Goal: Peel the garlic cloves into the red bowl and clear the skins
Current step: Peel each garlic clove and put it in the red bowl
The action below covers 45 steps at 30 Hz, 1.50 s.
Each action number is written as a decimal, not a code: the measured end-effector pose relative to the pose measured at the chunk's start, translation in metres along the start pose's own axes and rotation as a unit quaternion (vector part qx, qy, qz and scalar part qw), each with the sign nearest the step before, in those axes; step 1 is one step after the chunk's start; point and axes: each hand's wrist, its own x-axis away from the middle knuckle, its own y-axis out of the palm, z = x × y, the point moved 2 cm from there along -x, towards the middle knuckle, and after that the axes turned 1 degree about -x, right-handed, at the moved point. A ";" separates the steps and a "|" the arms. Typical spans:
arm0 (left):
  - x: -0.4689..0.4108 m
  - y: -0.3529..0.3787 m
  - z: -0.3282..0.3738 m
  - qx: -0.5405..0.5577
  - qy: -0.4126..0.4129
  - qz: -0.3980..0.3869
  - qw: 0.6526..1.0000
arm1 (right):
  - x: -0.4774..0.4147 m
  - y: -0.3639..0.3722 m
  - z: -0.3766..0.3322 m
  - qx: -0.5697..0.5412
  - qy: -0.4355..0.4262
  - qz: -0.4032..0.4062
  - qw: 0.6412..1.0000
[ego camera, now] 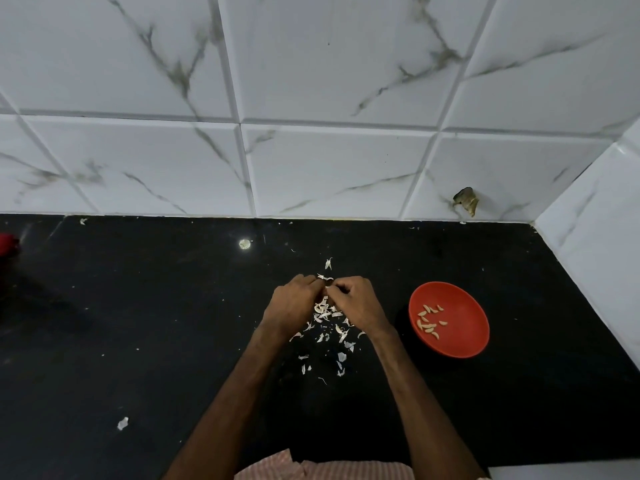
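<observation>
Several cloves (429, 322) in the bowl (464, 306) -- left hand (292, 303) and right hand (353, 299) pinch another clove (327, 287) (barely visible), skins (329, 327) all over the counter (138, 306)

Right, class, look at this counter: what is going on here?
A person at the black counter has the left hand and right hand together, fingertips pinching a small piece, likely a garlic clove being peeled. Loose garlic skins lie scattered beneath and near the hands. Several peeled cloves already lie in the red bowl to the right. The skins are not yet cleared.
</observation>
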 end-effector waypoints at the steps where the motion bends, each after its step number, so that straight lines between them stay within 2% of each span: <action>1: 0.002 0.001 0.000 -0.008 -0.001 -0.007 1.000 | -0.001 0.000 0.001 0.010 0.004 -0.009 1.000; 7: 0.004 -0.001 -0.003 0.002 -0.001 0.011 1.000 | -0.003 0.002 -0.005 0.025 -0.014 -0.013 1.000; 10: 0.006 -0.001 -0.005 0.084 -0.010 0.040 0.996 | 0.001 0.000 -0.015 -0.020 -0.022 -0.011 0.999; 14: 0.005 -0.003 -0.007 0.222 -0.041 0.067 0.972 | 0.004 -0.004 -0.031 -0.103 -0.035 0.017 0.994; 19: 0.005 -0.001 -0.006 0.331 -0.048 0.067 0.940 | 0.002 -0.005 -0.033 -0.114 -0.033 0.043 0.992; 26: 0.003 0.004 0.004 0.530 -0.089 0.089 0.838 | 0.001 -0.005 -0.040 -0.126 -0.036 0.043 0.990; 32: -0.001 -0.001 0.008 0.588 -0.108 0.090 0.797 | 0.001 -0.007 -0.036 -0.113 -0.035 0.029 0.993; 34: -0.001 -0.002 0.007 0.592 -0.112 0.097 0.792 | 0.000 -0.011 -0.034 -0.104 -0.043 0.017 0.994; 40: -0.002 -0.002 0.005 0.567 -0.097 0.092 0.813 | -0.003 -0.018 -0.036 -0.106 -0.030 0.086 0.990; 45: -0.003 -0.005 0.009 0.567 -0.104 0.099 0.811 | -0.006 -0.009 -0.042 -0.096 -0.055 0.089 0.990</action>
